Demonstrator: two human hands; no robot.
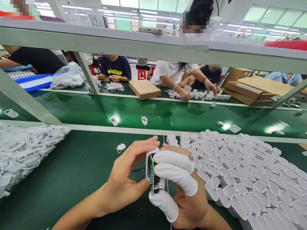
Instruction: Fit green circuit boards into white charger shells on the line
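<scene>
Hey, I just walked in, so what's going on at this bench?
A person's left hand holds a white casing, while the right hand, wearing white finger covers, holds a green circuit board at its open end. Many white shells stand packed at right. Opposite, someone in a white shirt is handling small white parts.
</scene>
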